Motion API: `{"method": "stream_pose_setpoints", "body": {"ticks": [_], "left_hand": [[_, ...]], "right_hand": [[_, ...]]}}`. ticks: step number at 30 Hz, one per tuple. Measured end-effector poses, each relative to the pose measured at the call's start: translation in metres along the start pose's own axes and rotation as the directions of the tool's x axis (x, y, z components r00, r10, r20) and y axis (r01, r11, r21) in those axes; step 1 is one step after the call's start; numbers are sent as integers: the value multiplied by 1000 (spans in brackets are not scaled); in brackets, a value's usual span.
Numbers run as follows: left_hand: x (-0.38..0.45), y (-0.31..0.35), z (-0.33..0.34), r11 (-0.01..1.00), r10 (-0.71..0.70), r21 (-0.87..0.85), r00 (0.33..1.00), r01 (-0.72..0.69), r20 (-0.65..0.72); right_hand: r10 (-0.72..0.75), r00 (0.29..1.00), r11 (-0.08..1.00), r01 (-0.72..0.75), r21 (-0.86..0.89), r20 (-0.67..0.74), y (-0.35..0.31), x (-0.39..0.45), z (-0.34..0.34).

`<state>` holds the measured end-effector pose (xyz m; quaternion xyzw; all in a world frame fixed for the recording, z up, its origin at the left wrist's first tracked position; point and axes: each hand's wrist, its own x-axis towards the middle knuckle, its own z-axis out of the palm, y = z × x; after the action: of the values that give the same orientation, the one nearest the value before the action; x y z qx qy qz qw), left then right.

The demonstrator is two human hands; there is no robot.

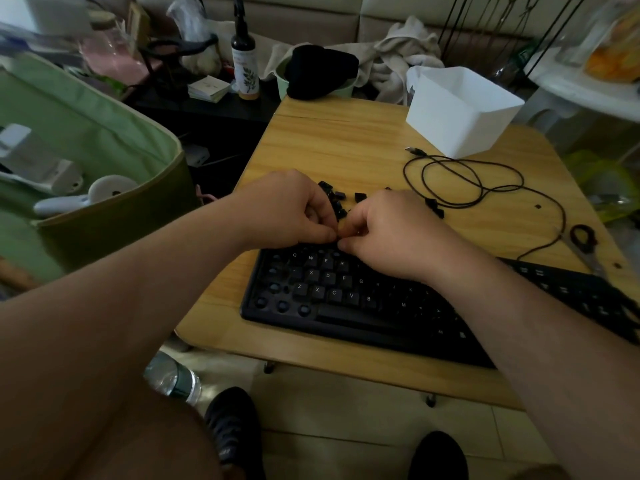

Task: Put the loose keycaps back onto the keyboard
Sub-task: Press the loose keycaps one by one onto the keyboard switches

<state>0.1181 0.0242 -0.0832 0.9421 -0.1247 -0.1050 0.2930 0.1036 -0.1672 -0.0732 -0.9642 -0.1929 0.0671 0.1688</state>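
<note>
A black keyboard lies on the wooden table, with bare switch posts along its left side and top row. Several loose black keycaps are scattered on the table just behind it. My left hand and my right hand meet fingertip to fingertip over the keyboard's top row, fingers curled in a pinch. Whatever sits between the fingertips is hidden, so I cannot tell if a keycap is there.
A white box stands at the back right. A coiled black cable runs to the keyboard. Scissors lie at the right edge. A green bag sits left of the table. A water bottle lies on the floor.
</note>
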Motion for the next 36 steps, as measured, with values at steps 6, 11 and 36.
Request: {"method": "stream_pose_setpoints", "body": {"ticks": [6, 11, 36], "left_hand": [[-1, -4, -5, 997, -9, -79, 1000, 8, -19], [-5, -30, -36, 998, -67, -36, 959, 60, -275], [23, -8, -4, 974, -210, 64, 972, 217, -107]], "right_hand": [[-111, 993, 991, 107, -86, -48, 1, -12, 3], [-106, 986, 993, 112, 38, -126, 0, -16, -2], [-41, 988, 994, 56, 93, -147, 4, -30, 0]]}}
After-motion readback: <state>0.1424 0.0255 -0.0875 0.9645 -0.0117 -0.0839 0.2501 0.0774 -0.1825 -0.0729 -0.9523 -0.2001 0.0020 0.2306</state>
